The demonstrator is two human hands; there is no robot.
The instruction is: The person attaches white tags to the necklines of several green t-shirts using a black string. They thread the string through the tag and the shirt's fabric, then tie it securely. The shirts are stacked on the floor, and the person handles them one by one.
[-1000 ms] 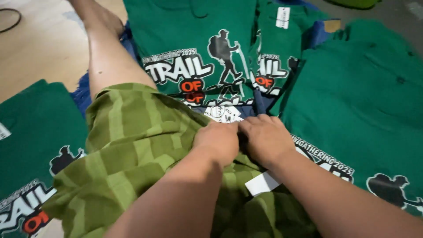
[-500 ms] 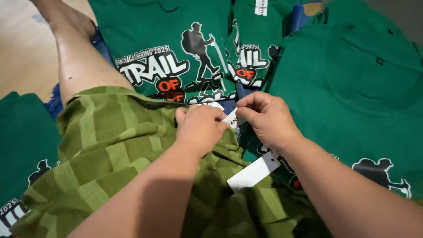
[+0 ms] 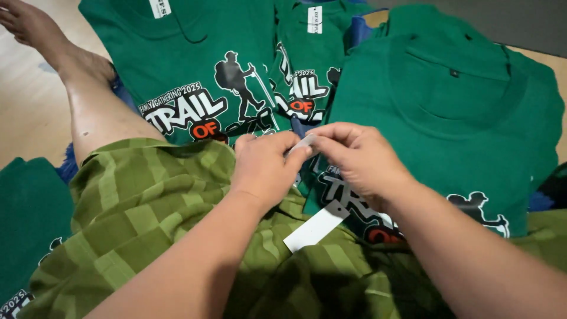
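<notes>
Small tag: pale strip pinched between both hands, above the lap, just over the printed front of a green shirt.
Left hand: fingers curled shut, thumb and forefinger closed on the near end of the small tag.
Right hand: fingers bent inward, tips closed on the far end of the same tag; the two hands touch at the tag.
White card: flat rectangular tag lying below the hands, on the edge of the shorts, not held.
Shorts: olive-green checked cloth over the lap, under both forearms.
Green shirt under hands: back side up at the collar, print showing at its lower edge, just beyond the right hand.
Printed shirt: green, hiker figure and lettering facing up, laid flat beyond the left hand.
Bare leg: stretched out at left, beside the printed shirt.
Floor: pale wood, at far left.
</notes>
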